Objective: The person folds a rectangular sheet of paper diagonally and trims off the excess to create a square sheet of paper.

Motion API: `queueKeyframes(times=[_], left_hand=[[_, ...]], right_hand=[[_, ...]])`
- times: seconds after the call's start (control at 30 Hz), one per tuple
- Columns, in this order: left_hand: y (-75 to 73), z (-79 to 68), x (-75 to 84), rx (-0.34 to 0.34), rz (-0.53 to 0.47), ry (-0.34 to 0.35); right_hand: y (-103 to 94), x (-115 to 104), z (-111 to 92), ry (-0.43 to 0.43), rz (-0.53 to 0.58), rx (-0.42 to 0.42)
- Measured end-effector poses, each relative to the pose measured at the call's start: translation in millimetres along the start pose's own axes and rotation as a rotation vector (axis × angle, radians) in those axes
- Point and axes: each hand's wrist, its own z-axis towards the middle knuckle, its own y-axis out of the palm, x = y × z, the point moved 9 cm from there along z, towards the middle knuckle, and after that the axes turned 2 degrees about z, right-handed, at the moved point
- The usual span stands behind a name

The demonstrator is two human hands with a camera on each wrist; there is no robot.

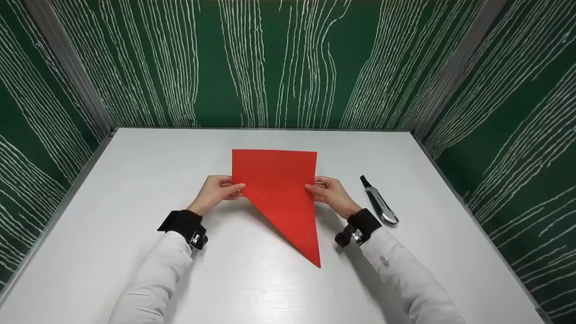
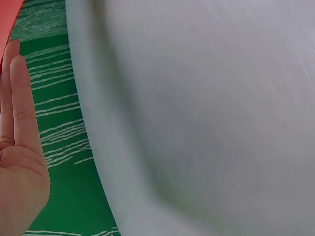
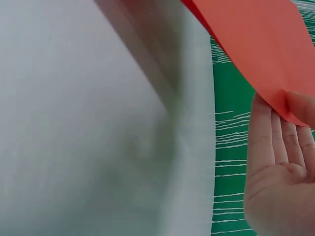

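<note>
My left hand (image 1: 216, 191) and right hand (image 1: 334, 192) pinch opposite side edges of the red paper (image 1: 279, 193), fingers closed on it, both about equally near. It lies between them above the table (image 1: 265, 292), long axis running toward me, tip rightward. Its back is hidden; the left wrist view cuts off my thumb.

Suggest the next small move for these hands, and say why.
Probably lower the red paper onto the white table: the left hand and right hand pinch its opposite side edges, and it appears raised off the table.
</note>
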Motion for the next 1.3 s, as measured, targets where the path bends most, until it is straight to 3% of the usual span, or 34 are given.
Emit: queueKeyframes(times=[0.27, 0.5, 0.87, 1.3], left_hand=[[1.9, -0.6, -1.5, -0.016, 0.013, -0.026], [3.8, -0.9, -5.0, -0.072, -0.039, -0.027], [5.8, -6.7, 0.9, -0.158, -0.097, 0.021], [7.5, -11.3, 7.7, -0.192, -0.116, 0.098]], right_hand=[[-0.6, -0.2, -1.2, -0.014, 0.004, -0.002], [-0.8, 3.7, -1.3, -0.018, 0.026, -0.027], [-2.3, 2.3, -2.4, -0.023, 0.014, -0.03], [1.3, -1.9, -8.4, -0.036, 0.022, -0.124]])
